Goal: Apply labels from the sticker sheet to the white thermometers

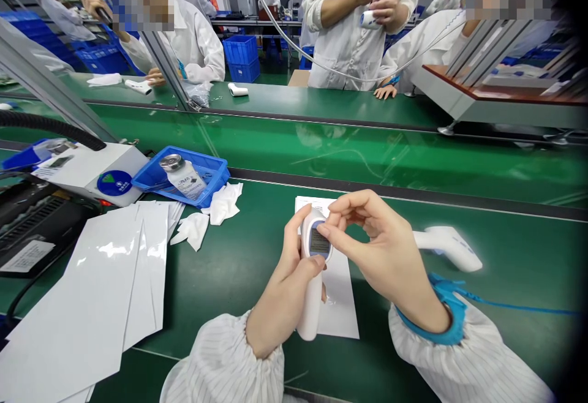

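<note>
Green worktop [257, 305]; on it, white sheet [342, 299]. Above the sheet, white handheld device [311, 311], screen up, between both hands. Left hand [289, 280] wrapped round it, thumb beside screen. Right hand [383, 247] part-curled, thumb and forefinger nearly together at screen's upper edge; whether they pinch anything, can't tell.

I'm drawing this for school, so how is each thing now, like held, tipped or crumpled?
Left hand: closed around the white device
Right hand: fingertips at the screen's edge
White device: held, screen facing up
Second device: lying down
Bottle: tipped, metal cap on
Blue tray: uncovered, bottle inside
Tissues: crumpled
Left papers: fanned, overlapping
Wrist strap: worn, right wrist
</note>
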A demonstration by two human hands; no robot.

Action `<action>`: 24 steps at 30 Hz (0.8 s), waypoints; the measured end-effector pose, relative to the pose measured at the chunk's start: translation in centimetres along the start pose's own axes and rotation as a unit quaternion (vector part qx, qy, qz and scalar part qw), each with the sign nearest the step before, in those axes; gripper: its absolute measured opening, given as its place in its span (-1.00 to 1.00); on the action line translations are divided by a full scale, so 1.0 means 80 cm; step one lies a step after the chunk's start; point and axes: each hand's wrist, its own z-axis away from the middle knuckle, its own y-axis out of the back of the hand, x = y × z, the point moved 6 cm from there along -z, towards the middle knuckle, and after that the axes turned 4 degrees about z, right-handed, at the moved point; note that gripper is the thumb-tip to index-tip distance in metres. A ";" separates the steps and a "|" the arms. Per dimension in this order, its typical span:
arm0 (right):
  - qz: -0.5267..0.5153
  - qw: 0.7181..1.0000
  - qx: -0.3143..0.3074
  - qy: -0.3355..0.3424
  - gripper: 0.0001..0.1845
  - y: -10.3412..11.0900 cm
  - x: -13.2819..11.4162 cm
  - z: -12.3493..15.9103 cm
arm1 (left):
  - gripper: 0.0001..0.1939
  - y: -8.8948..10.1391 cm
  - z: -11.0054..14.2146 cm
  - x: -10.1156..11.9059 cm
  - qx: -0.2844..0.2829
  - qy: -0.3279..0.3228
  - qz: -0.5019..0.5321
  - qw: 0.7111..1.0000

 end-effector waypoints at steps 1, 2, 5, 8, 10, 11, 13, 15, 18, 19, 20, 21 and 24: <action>0.001 1.000 0.000 0.002 -0.81 0.000 0.000 0.000 | -0.33 0.000 0.000 0.000 0.000 -0.002 -0.001 1.000; 0.003 1.000 0.000 0.003 -0.81 0.000 0.000 0.000 | -0.32 0.000 0.000 0.000 0.000 -0.003 -0.002 1.000; 0.011 1.000 0.002 0.003 -0.81 0.001 0.000 0.003 | -0.32 -0.001 -0.001 -0.001 -0.001 -0.009 -0.006 1.000; 0.022 1.000 0.008 0.006 -0.80 0.002 0.000 0.004 | -0.32 -0.001 -0.001 -0.002 -0.005 -0.010 -0.010 1.000; 0.030 0.999 0.012 0.009 -0.79 0.003 0.000 0.004 | -0.32 -0.001 0.000 -0.001 -0.006 -0.011 -0.012 1.000; 0.035 0.999 0.014 0.011 -0.79 0.003 0.000 0.004 | -0.32 0.000 0.000 -0.001 -0.005 -0.011 -0.015 1.000; 0.043 0.999 0.018 0.015 -0.78 0.003 -0.002 0.004 | -0.33 0.000 0.000 0.000 -0.006 -0.014 -0.020 1.000; 0.051 0.998 0.021 0.018 -0.78 0.003 -0.003 0.005 | -0.35 -0.001 0.001 0.001 -0.008 -0.020 -0.028 0.999; 0.061 0.998 0.022 0.021 -0.80 0.002 -0.006 0.007 | -0.37 -0.001 0.003 0.001 -0.008 -0.031 -0.045 0.998; 0.070 0.997 0.023 0.024 -0.80 0.003 -0.007 0.007 | -0.38 -0.001 0.004 0.002 -0.009 -0.036 -0.053 0.998; 0.083 0.996 0.026 0.027 -0.81 0.004 -0.008 0.008 | -0.38 0.000 0.004 0.002 -0.008 -0.044 -0.062 0.997; 0.098 0.994 0.030 0.031 -0.80 0.005 -0.008 0.007 | -0.39 0.001 0.005 0.002 -0.009 -0.054 -0.073 0.996; 0.105 0.994 0.009 0.014 -0.79 0.006 -0.004 0.004 | -0.40 0.002 0.005 0.006 -0.017 -0.097 -0.097 0.990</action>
